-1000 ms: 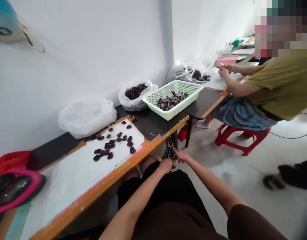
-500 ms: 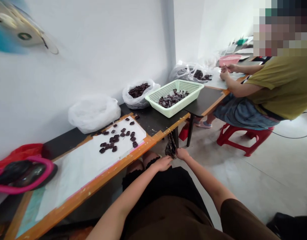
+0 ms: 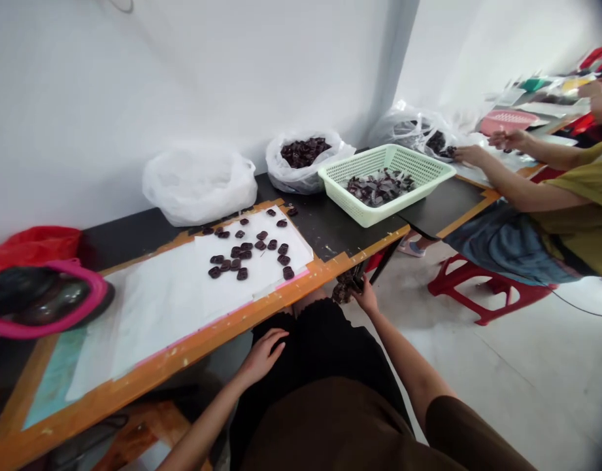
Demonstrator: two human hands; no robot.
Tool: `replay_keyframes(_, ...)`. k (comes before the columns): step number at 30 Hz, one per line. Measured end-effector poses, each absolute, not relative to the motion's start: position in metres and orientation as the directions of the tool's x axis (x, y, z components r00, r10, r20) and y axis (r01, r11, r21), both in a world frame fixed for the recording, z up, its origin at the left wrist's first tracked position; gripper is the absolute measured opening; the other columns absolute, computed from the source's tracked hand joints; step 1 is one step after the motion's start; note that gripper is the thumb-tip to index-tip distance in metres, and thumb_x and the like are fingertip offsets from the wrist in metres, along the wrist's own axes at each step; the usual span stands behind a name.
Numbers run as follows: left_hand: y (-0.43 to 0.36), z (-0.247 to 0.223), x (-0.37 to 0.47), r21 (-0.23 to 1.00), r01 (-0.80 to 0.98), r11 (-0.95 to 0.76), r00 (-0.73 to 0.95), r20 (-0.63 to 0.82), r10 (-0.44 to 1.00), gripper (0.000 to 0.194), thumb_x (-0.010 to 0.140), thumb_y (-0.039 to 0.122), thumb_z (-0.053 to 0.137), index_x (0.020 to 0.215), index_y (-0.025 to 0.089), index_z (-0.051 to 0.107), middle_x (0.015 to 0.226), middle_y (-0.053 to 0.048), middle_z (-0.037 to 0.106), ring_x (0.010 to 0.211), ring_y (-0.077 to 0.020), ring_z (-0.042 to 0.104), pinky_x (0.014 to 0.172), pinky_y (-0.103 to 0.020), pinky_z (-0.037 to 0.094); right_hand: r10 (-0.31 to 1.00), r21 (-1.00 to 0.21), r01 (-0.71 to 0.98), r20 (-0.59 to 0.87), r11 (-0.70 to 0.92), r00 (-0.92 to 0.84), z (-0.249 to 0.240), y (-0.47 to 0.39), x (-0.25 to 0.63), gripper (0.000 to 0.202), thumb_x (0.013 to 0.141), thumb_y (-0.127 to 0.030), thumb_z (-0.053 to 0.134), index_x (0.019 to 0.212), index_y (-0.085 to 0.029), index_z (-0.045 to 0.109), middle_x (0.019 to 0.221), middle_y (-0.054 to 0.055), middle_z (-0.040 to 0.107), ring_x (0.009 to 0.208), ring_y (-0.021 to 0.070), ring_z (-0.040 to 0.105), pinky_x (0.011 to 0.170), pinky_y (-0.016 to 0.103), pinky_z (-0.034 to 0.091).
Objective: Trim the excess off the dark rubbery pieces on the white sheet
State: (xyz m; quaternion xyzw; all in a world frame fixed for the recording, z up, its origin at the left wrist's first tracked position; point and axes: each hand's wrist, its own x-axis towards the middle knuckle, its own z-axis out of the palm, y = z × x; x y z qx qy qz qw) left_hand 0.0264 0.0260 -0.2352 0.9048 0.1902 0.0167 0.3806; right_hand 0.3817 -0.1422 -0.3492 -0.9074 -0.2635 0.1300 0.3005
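Observation:
My left hand (image 3: 265, 356) hovers over my lap with its fingers stretched out, and nothing is in it. Below the table edge, my right hand (image 3: 367, 298) is closed at a dark, patterned, crumpled bundle (image 3: 342, 291), partly hidden under the tabletop; its exact kind is unclear. On the table beside me, several small dark brown, glossy pieces (image 3: 242, 252) lie scattered on white paper (image 3: 158, 307).
Behind the paper are a closed white plastic bag (image 3: 200, 183) and an open bag of dark pieces (image 3: 308, 160). A pale green basket (image 3: 386, 186) holds more pieces. At right, a co-worker (image 3: 540, 190) sits on a red stool (image 3: 491, 288). A pink-rimmed container (image 3: 80, 294) stands left.
My left hand has left the dark bundle and moved left over my lap. My right hand stays at the bundle, now closer under the table edge. The view has turned.

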Motion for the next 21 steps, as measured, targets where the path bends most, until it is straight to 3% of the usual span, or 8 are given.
replay_keyframes(3, 0.023, -0.235, 0.008, 0.710, 0.353, -0.609, 0.913, -0.120, 0.390, 0.031, 0.093, 0.033, 0.040, 0.116, 0.023, 0.059, 0.121, -0.008, 0.056, 0.114, -0.0200, 0.054, 0.101, -0.035, 0.044, 0.543, -0.637, 0.344, -0.141, -0.690, 0.828, -0.355, -0.132, 0.391, 0.038, 0.081, -0.039, 0.055, 0.111, -0.017, 0.060, 0.092, 0.009, 0.068, 0.089, 0.0246, 0.063, 0.075, 0.031, 0.048)
replay_keyframes(6, 0.021, -0.233, -0.007, 0.711, 0.364, -0.602, 0.908, -0.128, 0.398, 0.031, 0.093, 0.034, 0.040, 0.116, 0.025, 0.060, 0.124, -0.007, 0.056, 0.115, -0.0201, 0.054, 0.101, -0.035, 0.044, 0.537, -0.666, 0.318, -0.148, -0.675, 0.831, -0.356, -0.130, 0.393, 0.030, 0.078, -0.037, 0.057, 0.101, -0.020, 0.064, 0.085, 0.005, 0.069, 0.085, 0.0243, 0.064, 0.073, 0.030, 0.048)
replay_keyframes(12, 0.024, -0.238, -0.009, 0.713, 0.358, -0.603, 0.915, -0.141, 0.377, 0.031, 0.093, 0.034, 0.041, 0.117, 0.026, 0.060, 0.124, -0.007, 0.056, 0.115, -0.0202, 0.054, 0.101, -0.036, 0.044, 0.482, -0.737, 0.237, -0.136, -0.633, 0.866, -0.358, -0.142, 0.387, 0.045, 0.074, -0.038, 0.062, 0.114, -0.020, 0.058, 0.098, 0.008, 0.068, 0.093, 0.0258, 0.063, 0.078, 0.033, 0.047)
replay_keyframes(17, 0.021, -0.240, 0.005, 0.725, 0.327, -0.607, 0.927, -0.120, 0.356, 0.031, 0.093, 0.032, 0.040, 0.117, 0.025, 0.059, 0.126, -0.008, 0.055, 0.117, -0.0204, 0.053, 0.102, -0.036, 0.043, 0.418, -0.809, 0.103, -0.185, -0.579, 0.890, -0.361, -0.155, 0.392, 0.040, 0.067, -0.033, 0.067, 0.106, -0.023, 0.062, 0.096, 0.005, 0.068, 0.095, 0.0259, 0.061, 0.082, 0.034, 0.046)
replay_keyframes(21, 0.017, -0.229, 0.007, 0.729, 0.328, -0.600, 0.920, -0.103, 0.378, 0.029, 0.092, 0.031, 0.043, 0.113, 0.024, 0.062, 0.119, -0.008, 0.059, 0.111, -0.0208, 0.056, 0.098, -0.036, 0.046, 0.319, -0.865, -0.070, -0.257, -0.496, 0.912, -0.366, -0.160, 0.390, 0.058, 0.066, -0.032, 0.069, 0.121, -0.023, 0.052, 0.096, 0.003, 0.065, 0.087, 0.0228, 0.061, 0.080, 0.035, 0.048)
